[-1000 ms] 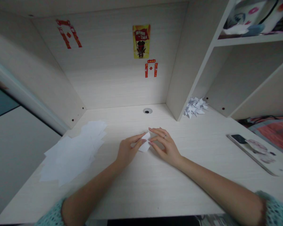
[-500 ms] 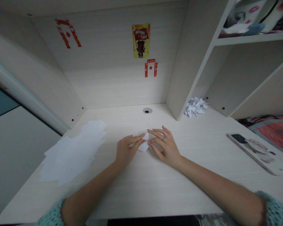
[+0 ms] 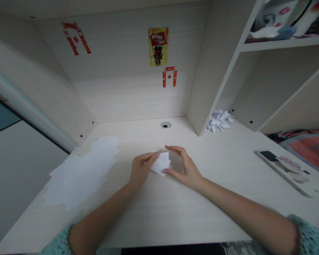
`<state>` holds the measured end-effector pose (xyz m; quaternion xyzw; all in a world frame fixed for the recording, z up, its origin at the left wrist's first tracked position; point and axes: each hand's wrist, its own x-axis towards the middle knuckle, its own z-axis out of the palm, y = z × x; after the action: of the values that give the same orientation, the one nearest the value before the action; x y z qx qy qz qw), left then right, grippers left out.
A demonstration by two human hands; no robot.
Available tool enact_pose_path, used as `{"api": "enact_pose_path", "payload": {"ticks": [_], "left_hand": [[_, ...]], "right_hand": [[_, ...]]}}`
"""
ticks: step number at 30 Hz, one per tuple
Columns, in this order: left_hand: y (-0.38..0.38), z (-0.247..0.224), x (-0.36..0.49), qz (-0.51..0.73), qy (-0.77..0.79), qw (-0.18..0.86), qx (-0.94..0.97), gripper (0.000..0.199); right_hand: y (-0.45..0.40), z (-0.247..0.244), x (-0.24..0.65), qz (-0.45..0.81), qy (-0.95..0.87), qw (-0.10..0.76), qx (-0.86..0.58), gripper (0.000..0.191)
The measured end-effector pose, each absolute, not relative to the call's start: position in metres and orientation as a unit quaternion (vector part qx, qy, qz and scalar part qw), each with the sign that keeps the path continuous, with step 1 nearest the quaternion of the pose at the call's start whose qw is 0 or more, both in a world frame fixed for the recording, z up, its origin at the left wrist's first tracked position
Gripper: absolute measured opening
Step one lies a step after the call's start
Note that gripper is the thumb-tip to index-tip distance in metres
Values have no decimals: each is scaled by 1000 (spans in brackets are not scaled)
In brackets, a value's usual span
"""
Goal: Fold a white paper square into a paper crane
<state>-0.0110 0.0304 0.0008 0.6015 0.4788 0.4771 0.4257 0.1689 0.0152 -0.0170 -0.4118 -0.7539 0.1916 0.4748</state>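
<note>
A small piece of white paper [image 3: 161,163] is held just over the middle of the desk, its right edge uneven. My left hand [image 3: 143,168] pinches it at its upper left corner between thumb and fingers. On the other side, my right hand [image 3: 184,166] is spread in a C shape, thumb at the paper's lower right edge and forefinger above its top right. Whether the right thumb presses on the paper or only touches it is hard to make out.
Overlapping white paper sheets [image 3: 82,173] lie at the left of the desk [image 3: 149,219]. A heap of folded paper pieces [image 3: 220,119] sits by the upright panel [image 3: 218,60]. At the right lies a phone [image 3: 284,171], near a red and grey cloth [image 3: 311,148].
My right hand's fingers have opened from a pinch on the paper to a wide C shape. The paper has turned and shows a broader face. My left hand still holds it.
</note>
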Motion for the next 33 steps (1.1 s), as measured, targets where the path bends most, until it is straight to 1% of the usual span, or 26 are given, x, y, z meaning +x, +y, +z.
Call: {"api": "enact_pose_path", "payload": {"ticks": [1, 2, 3, 7, 9, 12, 16, 25, 30, 33], "left_hand": [[31, 0, -11, 476, 478, 442, 591, 27], [31, -1, -10, 473, 476, 453, 587, 27], [31, -1, -10, 469, 472, 460, 587, 28], [30, 0, -9, 460, 460, 441, 618, 25], [29, 2, -8, 456, 468, 410, 636, 22], [27, 6, -8, 442, 485, 378, 653, 22], [25, 8, -8, 438, 500, 360, 654, 22], [23, 9, -8, 457, 482, 364, 653, 19], [24, 8, -9, 455, 496, 363, 644, 23], [28, 5, -10, 441, 493, 370, 652, 25]], "right_hand": [[15, -18, 168, 226, -746, 474, -410, 78], [16, -18, 167, 256, -741, 471, -405, 80], [16, -19, 166, 280, -739, 467, -397, 75], [19, -22, 165, 330, -725, 465, -387, 37], [20, -22, 166, 332, -715, 471, -396, 29], [21, -22, 168, 325, -709, 475, -408, 25], [21, -20, 169, 336, -703, 472, -412, 23], [21, -23, 169, 352, -698, 471, -409, 20], [21, -25, 168, 361, -691, 467, -418, 17], [24, -25, 168, 357, -680, 483, -421, 15]]}}
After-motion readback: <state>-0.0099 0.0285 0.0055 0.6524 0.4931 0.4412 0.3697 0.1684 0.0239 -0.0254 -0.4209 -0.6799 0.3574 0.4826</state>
